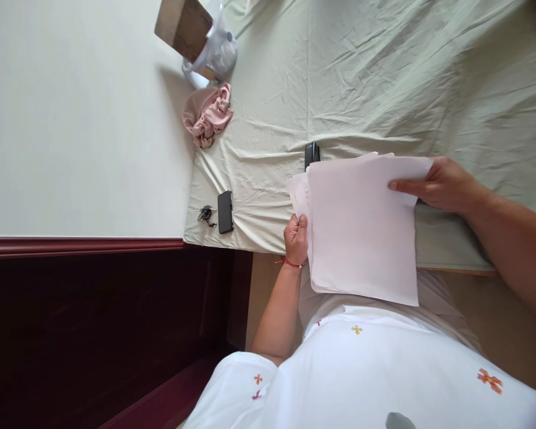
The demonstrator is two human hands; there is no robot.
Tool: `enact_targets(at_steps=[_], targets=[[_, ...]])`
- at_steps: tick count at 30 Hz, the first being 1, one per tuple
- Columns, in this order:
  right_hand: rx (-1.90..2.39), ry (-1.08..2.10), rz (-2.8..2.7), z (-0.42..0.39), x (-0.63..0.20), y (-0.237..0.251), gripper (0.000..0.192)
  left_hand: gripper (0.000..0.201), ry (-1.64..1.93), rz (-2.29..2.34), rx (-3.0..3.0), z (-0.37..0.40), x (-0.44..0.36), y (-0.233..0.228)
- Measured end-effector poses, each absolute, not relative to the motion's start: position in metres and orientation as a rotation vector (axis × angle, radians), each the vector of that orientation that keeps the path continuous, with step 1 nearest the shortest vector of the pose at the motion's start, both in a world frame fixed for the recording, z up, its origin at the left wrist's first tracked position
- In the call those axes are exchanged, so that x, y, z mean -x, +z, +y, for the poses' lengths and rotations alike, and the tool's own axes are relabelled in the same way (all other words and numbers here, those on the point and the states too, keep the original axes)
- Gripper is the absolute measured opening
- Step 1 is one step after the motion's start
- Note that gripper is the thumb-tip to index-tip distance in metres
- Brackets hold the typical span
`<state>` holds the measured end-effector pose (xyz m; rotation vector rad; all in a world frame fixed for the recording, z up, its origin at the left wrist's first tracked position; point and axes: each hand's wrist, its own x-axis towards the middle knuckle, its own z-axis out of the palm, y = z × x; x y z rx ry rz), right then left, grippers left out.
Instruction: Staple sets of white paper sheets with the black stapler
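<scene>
Stack of white rect. paper sheets [361, 232]: over near edge of pale green cloth-covered table [268, 119]. My bare L hand [296, 239] grasps its left side, thumb on top; my bare R hand [442, 185] grips far-right corner. Black oblong obj. [312, 154] just beyond, partly hidden; black flat rect. item [225, 212] well left.

So the sheets [361, 232] I held were plain matt paper, pretty smooth, the tablecloth [366, 95] was dull wrinkly cloth, the bundle [208, 116] looked like crumpled fabric, the bag [223, 53] was see-through plastic, and the wall trim [80, 245] was glossy, kinda like varnished wood.
</scene>
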<state>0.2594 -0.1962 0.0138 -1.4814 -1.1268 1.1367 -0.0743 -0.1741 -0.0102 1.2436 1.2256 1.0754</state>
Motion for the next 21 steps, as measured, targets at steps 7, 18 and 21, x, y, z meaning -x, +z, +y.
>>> enact_targets(at_steps=[7,18,21], targets=[[1.442,1.133,-1.014,-0.1951,-0.2577,0.0155,0.045,0.044,1.065,1.204,-1.237,-0.1743,0.0745,-0.0103],[1.416,1.159,-0.883,-0.1983,-0.2568,0.0193,0.033,0.047,1.068,1.223,-1.228,-0.1742,0.0766,-0.0120],[1.429,1.170,-0.893,-0.1982,-0.2557,0.0208,0.030,0.047,1.055,1.219,-1.240,-0.1746,0.0765,-0.0109]])
